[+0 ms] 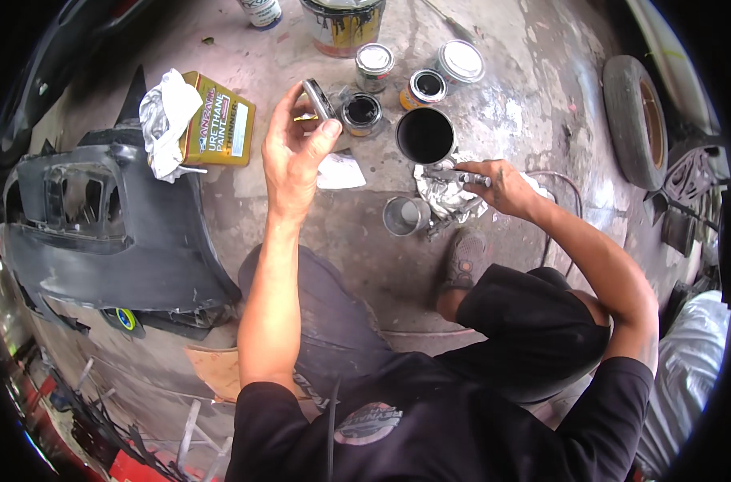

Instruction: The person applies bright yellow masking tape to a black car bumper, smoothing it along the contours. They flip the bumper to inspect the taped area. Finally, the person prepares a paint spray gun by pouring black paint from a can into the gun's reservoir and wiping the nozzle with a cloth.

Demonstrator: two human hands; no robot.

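Note:
My left hand (293, 157) is raised, its thumb and fingers closed on a thin dark can lid (320, 100) with a metallic rim, seen nearly edge-on. Just beyond it stands a small open can (361, 110) with black inside. My right hand (502, 186) grips a metal spray gun (454, 174) low over crumpled silvery wrapping (441, 197). A wide round cup (426, 135), dark inside, sits at the gun's far side; the joint between them is hard to see. Near the gun stands a small grey cup (406, 215) with pale contents.
Beyond my hands stand an open orange-labelled can (427, 85), two lidded cans (374, 64) (461, 60) and a stained bucket (344, 28). At left, a white rag (169, 120) hangs on a yellow thinner tin (233, 120), by a black bumper (152, 241). A tyre (634, 120) leans at right.

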